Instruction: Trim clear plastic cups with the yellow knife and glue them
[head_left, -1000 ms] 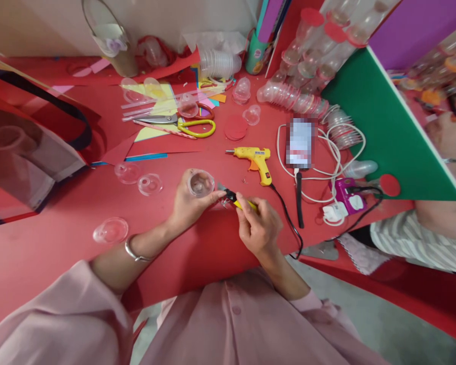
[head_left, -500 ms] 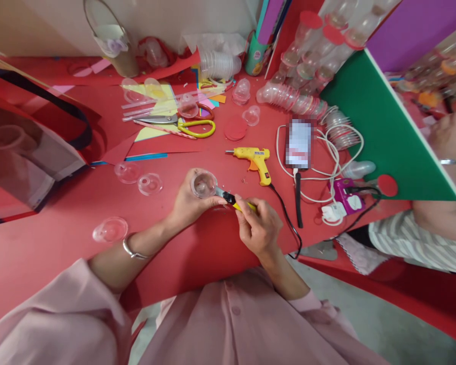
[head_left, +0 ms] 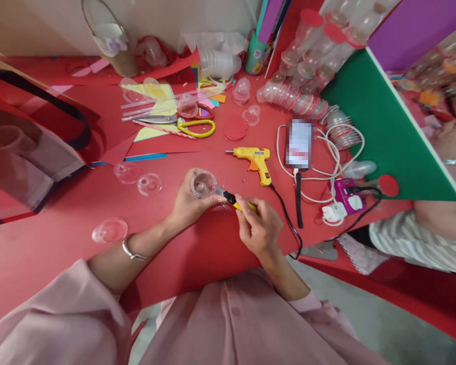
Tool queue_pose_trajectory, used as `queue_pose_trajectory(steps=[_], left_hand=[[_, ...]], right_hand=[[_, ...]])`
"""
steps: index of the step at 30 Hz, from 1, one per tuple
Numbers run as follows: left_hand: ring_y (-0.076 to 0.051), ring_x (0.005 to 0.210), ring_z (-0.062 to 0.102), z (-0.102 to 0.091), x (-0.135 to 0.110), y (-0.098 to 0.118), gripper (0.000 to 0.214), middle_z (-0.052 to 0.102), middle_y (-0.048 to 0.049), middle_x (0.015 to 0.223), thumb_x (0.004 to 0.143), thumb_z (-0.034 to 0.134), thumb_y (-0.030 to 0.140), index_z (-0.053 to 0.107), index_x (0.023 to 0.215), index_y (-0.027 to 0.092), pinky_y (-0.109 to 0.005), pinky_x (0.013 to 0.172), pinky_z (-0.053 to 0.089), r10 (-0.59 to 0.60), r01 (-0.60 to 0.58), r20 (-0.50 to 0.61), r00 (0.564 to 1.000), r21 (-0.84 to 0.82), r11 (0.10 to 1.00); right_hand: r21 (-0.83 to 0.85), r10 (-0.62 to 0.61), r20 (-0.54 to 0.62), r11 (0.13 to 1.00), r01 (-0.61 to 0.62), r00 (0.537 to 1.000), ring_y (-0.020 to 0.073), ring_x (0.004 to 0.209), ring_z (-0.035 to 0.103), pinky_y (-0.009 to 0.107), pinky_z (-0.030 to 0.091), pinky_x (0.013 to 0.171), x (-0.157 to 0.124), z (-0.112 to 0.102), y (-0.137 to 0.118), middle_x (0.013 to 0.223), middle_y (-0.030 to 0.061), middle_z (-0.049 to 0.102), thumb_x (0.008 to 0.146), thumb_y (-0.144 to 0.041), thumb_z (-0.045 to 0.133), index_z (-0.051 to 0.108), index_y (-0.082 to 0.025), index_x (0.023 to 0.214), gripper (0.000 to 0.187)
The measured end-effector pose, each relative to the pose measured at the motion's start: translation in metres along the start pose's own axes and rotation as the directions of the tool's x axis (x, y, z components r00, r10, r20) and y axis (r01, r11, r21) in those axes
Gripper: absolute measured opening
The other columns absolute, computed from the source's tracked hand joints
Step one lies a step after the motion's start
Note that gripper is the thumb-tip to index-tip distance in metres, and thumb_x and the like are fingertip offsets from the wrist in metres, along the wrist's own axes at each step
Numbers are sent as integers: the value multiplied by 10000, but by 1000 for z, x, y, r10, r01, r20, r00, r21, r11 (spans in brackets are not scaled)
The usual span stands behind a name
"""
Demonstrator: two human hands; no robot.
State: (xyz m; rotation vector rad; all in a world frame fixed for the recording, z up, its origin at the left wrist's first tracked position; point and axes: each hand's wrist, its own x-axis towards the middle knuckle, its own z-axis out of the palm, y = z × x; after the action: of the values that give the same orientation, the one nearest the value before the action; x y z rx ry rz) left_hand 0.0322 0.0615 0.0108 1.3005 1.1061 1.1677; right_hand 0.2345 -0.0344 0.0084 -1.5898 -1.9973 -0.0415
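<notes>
My left hand is closed around a small clear plastic cup, held just above the red table. My right hand grips a yellow-handled craft knife. The knife's blade tip touches the cup's side near its rim. Tiny clear shavings lie on the table under the cup.
A yellow glue gun lies beyond my hands, its black cord running off the table edge. A phone with white cables, yellow-handled scissors, loose clear cup pieces and stacked cups surround it. Another person's striped sleeve is at right.
The cup has turned slightly in my left hand and the knife blade has come up against its side. Both hands stay in the same spot.
</notes>
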Motion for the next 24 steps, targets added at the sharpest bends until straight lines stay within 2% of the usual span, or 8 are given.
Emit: queue_pose_trajectory(steps=[5, 13, 21, 24], left_hand=[[-140, 703, 625, 0, 1, 5, 700, 674, 4, 807, 508, 1016, 626, 634, 911, 200, -264, 648, 507, -1, 1, 0, 1000, 37, 999], [-125, 652, 585, 1, 0, 8, 640, 655, 11, 766, 527, 1042, 529, 613, 871, 203, -266, 611, 505, -42, 43, 3, 999, -27, 999], [-110, 637, 569, 1, -1, 8, 618, 644, 22, 745, 537, 1051, 472, 594, 849, 198, -255, 606, 484, -51, 51, 18, 999, -14, 999], [-98, 604, 554, 3, -2, 10, 592, 631, 34, 725, 584, 1028, 494, 581, 837, 200, -245, 577, 464, -44, 44, 20, 999, -4, 999]], right_hand=[[0, 3, -2, 1000, -3, 1000, 193, 972, 673, 325, 484, 810, -1, 0, 0, 1103, 59, 709, 1025, -238, 645, 656, -317, 1452, 434], [17, 7, 9, 1000, -8, 1000, 198, 980, 679, 329, 497, 819, -2, 0, 0, 1105, 65, 713, 1030, -242, 626, 614, -346, 1504, 484], [-7, -11, -14, 1000, 11, 1000, 194, 958, 678, 325, 481, 793, 0, -1, -2, 1082, 70, 716, 1034, -240, 626, 671, -297, 1431, 403], [-46, -19, -23, 999, 18, 1000, 191, 948, 678, 322, 478, 790, 1, -1, -3, 1083, 68, 717, 1030, -245, 639, 679, -305, 1421, 398]])
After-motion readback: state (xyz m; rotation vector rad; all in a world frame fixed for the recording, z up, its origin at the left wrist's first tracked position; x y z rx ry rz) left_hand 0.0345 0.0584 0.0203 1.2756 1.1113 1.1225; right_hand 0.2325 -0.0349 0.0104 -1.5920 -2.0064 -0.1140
